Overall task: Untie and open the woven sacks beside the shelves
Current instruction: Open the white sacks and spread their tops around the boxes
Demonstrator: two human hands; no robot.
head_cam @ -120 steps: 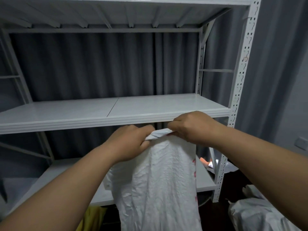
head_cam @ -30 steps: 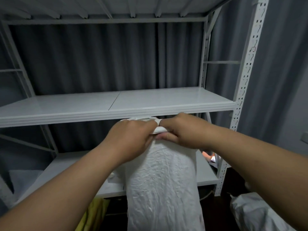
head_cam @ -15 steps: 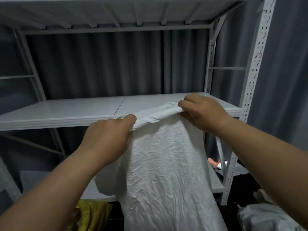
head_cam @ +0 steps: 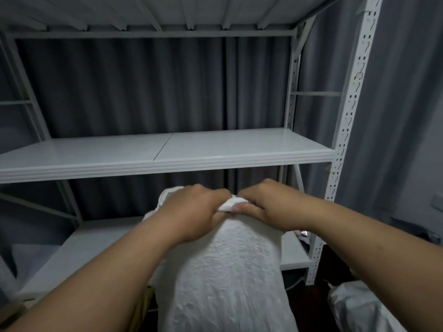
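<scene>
A white woven sack (head_cam: 223, 279) hangs upright in front of me, below the middle shelf. Its crumpled top edge is bunched between my two hands. My left hand (head_cam: 191, 212) grips the top from the left, fingers curled over the fabric. My right hand (head_cam: 266, 204) pinches the same bunched edge from the right, thumb under it. The two hands almost touch at the sack's mouth. Whether the mouth is open is hidden by my hands.
A white metal shelving unit (head_cam: 167, 161) stands right behind the sack, with a perforated upright post (head_cam: 347, 130) at the right. A dark grey curtain (head_cam: 143, 87) hangs behind. Another white sack (head_cam: 359, 310) lies on the floor at the lower right. Something yellow (head_cam: 141, 305) shows at the lower left.
Half a second ago my hands held the sack's top edge spread wide and raised to the shelf. Now they have come together lower down, bunching the edge between them.
</scene>
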